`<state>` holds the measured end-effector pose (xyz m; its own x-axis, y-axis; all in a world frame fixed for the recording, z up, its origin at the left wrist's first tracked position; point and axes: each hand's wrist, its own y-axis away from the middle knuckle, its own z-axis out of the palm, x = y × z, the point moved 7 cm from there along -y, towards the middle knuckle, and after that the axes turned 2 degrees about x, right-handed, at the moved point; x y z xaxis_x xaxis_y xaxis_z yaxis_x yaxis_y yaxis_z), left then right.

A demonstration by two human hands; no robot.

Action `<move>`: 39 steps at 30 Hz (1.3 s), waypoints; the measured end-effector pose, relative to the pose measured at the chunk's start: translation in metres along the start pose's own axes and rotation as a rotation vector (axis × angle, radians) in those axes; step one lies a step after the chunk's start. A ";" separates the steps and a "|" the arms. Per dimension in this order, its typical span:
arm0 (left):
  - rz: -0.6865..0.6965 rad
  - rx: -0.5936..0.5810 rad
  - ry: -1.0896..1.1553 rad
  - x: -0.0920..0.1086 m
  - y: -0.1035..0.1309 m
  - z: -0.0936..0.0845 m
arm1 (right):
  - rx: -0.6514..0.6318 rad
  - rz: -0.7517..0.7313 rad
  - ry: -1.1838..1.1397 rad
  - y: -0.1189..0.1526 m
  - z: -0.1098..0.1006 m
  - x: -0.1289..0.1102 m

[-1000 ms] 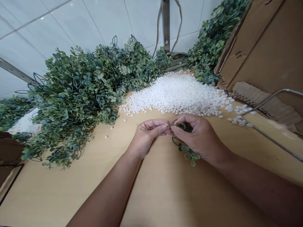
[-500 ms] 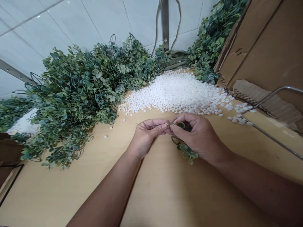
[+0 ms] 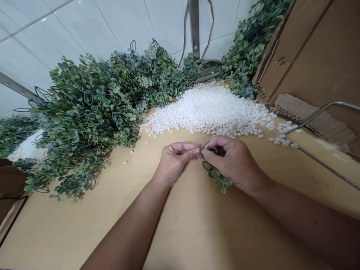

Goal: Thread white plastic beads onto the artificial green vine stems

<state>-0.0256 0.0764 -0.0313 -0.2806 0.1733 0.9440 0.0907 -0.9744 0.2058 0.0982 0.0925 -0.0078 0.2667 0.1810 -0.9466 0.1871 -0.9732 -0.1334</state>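
Both hands meet fingertip to fingertip above the table, just in front of a heap of small white plastic pieces. My left hand is closed in a pinch, with a sliver of a small white piece showing at its thumb tip. An artificial leaf sprig is gripped by my right hand, thumb against forefinger. Its round green leaves hang below the palm, and a thin dark stem loops beside them. The fingers hide most of where sprig and white piece meet.
A large pile of artificial greenery lies at the left on the wooden table, with more greenery at the back right. A cardboard box and a bent metal rod stand at the right. Tiled wall behind.
The hands stay almost in place, still pinched together. The hanging sprig has shifted slightly left and up with my right hand.
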 end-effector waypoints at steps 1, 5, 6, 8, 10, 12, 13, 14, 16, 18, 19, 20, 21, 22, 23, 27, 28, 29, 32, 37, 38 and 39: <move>0.001 0.002 -0.015 0.000 0.000 0.000 | 0.000 -0.003 0.012 0.000 0.000 0.000; 0.007 0.012 -0.065 0.000 0.000 0.000 | 0.000 0.021 0.020 0.000 0.000 0.003; 0.009 0.011 -0.073 0.000 0.000 0.000 | -0.004 0.034 0.010 0.000 0.000 0.003; 0.010 0.006 -0.078 -0.001 0.000 0.000 | -0.010 0.065 -0.018 0.000 0.001 0.005; 0.008 -0.001 -0.060 -0.002 -0.001 0.000 | -0.020 0.101 -0.069 -0.001 0.002 0.008; 0.010 -0.004 -0.030 -0.002 -0.001 -0.001 | -0.036 0.132 -0.166 -0.001 0.003 0.010; 0.021 0.000 -0.016 -0.002 -0.001 -0.002 | -0.044 0.144 -0.237 -0.002 0.004 0.011; 0.038 0.012 -0.008 -0.001 -0.001 -0.003 | -0.048 0.159 -0.325 -0.003 0.004 0.011; 0.076 0.049 -0.021 0.003 0.000 -0.006 | -0.028 0.196 -0.515 -0.005 0.001 0.011; 0.086 0.061 -0.063 0.005 0.002 -0.006 | 0.024 0.227 -0.667 -0.008 -0.005 0.009; 0.081 0.039 -0.096 0.005 0.004 -0.003 | 0.061 0.235 -0.719 -0.009 -0.010 0.007; 0.083 0.000 -0.134 0.004 0.006 0.002 | 0.100 0.236 -0.756 -0.009 -0.014 0.006; 0.102 -0.049 -0.175 0.004 0.008 0.007 | 0.134 0.235 -0.781 -0.009 -0.018 0.004; 0.142 -0.095 -0.220 0.005 0.010 0.013 | 0.156 0.243 -0.796 -0.009 -0.021 0.002; 0.198 -0.128 -0.265 0.006 0.012 0.018 | 0.169 0.260 -0.803 -0.007 -0.022 0.002; 0.386 -0.097 -0.442 0.009 0.015 0.025 | 0.119 0.351 -0.799 0.000 -0.013 0.002; 0.414 -0.073 -0.477 0.010 0.015 0.025 | 0.099 0.364 -0.807 0.001 -0.010 0.001; 0.433 -0.058 -0.498 0.011 0.015 0.025 | 0.085 0.374 -0.820 0.002 -0.008 0.002; 0.363 -0.095 -0.437 0.010 0.014 0.025 | 0.068 0.407 -0.866 0.000 -0.008 0.003; 0.036 -0.103 -0.073 -0.001 0.011 0.016 | -0.098 0.408 -0.892 -0.007 -0.017 -0.006; 0.003 -0.077 -0.019 -0.001 0.011 0.013 | -0.158 0.385 -0.879 -0.007 -0.018 -0.010; -0.023 -0.055 0.020 -0.001 0.011 0.011 | -0.212 0.359 -0.857 -0.007 -0.017 -0.013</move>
<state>-0.0136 0.0672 -0.0270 -0.3013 0.1934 0.9337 0.0316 -0.9766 0.2125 0.1098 0.0995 0.0105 -0.4267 -0.3704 -0.8251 0.4183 -0.8897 0.1831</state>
